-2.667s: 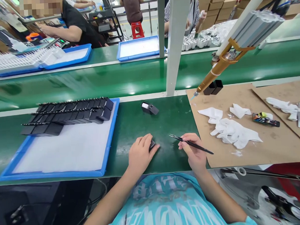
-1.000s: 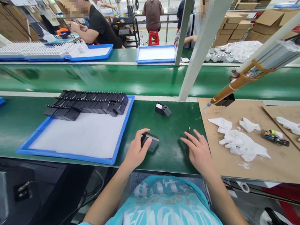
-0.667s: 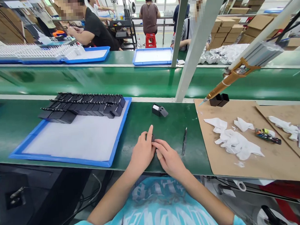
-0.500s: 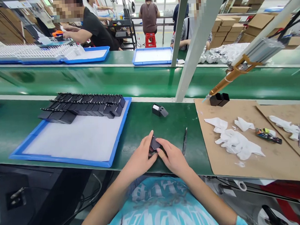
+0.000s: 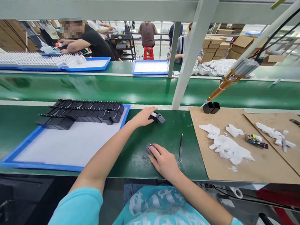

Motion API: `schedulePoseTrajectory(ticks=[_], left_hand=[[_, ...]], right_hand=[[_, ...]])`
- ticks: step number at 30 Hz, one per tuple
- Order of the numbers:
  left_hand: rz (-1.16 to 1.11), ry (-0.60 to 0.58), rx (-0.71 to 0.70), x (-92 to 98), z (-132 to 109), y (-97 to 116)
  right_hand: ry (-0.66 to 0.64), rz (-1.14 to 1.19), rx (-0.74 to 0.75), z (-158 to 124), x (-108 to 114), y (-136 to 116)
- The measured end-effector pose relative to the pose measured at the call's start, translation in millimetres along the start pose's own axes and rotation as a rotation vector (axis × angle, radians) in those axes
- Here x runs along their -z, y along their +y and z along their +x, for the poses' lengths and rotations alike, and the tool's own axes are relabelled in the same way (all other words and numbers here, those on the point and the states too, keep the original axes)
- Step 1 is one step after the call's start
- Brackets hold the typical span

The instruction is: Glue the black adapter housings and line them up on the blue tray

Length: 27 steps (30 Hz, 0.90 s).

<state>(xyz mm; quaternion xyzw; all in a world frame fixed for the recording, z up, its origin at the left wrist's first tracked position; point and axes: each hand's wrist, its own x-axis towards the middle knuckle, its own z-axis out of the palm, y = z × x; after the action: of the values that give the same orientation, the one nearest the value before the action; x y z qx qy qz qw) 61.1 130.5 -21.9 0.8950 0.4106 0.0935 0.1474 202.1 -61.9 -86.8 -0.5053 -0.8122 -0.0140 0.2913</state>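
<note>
My left hand (image 5: 143,117) is stretched forward, thumb and fingers on the two sides of the left end of a small black casing (image 5: 160,118). A white patch shows on this casing, and a grey flap-like piece sticks out at its right. Nearer to me, my right hand (image 5: 165,161) is closed on a dark, flat-faced plastic piece (image 5: 150,149) low over the green bench. Its lower part is hidden by my fingers. Right of that hand lies a pair of dark tweezers (image 5: 181,147).
On the left, a blue-rimmed tray (image 5: 42,167) bears rows of black casings (image 5: 89,112). Brown cardboard (image 5: 199,150) with crumpled white wipes (image 5: 229,150) lies right. Two black square tubes (image 5: 211,107) stand below a hanging orange tool (image 5: 220,88). A grey post (image 5: 185,67) rises behind the bench.
My left hand has left the dark piece and moved forward to the black casing. My right hand keeps the piece, slightly lower. The camera view has tilted up.
</note>
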Motion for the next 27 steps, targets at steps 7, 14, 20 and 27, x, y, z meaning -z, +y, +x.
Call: schedulePoseTrajectory(ticks=[7, 14, 20, 27], left_hand=[[-0.014, 0.042, 0.132, -14.3, 3.1, -17.8], [-0.044, 0.051, 0.231, -12.2, -18.5, -30.8], [-0.089, 0.065, 0.231, -14.5, -24.1, -30.4], [-0.1, 0.063, 0.258, -17.9, -25.5, -29.1]], right_hand=[[0.232, 0.172, 0.053, -29.6, 26.2, 16.4], [0.204, 0.213, 0.064, -40.4, 31.3, 10.2], [0.061, 0.289, 0.011, -43.5, 34.7, 7.0], [-0.025, 0.491, -0.13, -53.3, 19.9, 13.0]])
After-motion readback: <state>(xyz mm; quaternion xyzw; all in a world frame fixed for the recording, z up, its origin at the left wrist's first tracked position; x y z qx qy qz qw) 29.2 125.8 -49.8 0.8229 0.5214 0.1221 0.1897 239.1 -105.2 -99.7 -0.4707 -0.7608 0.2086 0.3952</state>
